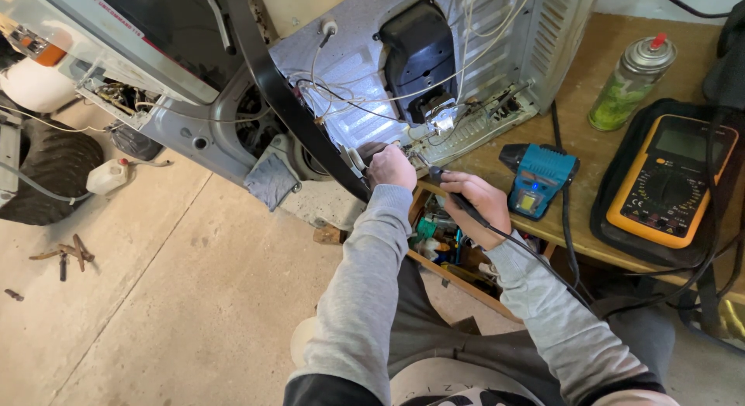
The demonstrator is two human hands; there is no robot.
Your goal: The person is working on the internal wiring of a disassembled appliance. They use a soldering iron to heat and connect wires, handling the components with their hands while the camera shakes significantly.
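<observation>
An opened grey appliance (365, 72) lies on its side across a wooden workbench (590, 142), its wiring and a black plastic housing (415, 49) exposed. My left hand (390, 167) is closed on a small part at the appliance's lower edge, next to its thick black rim. My right hand (481, 206) grips a black test probe (450, 190) like a pen, tip pointing up-left toward the wiring beside my left hand. The probe's black lead runs back over my right sleeve. Both sleeves are grey.
A yellow multimeter (667, 181) in a black case lies on the bench at right. A blue battery pack (535, 177) and a green spray can (630, 81) stand near it. A white jug (109, 175), a tyre (46, 177) and rusty tools (66, 255) rest on the concrete floor.
</observation>
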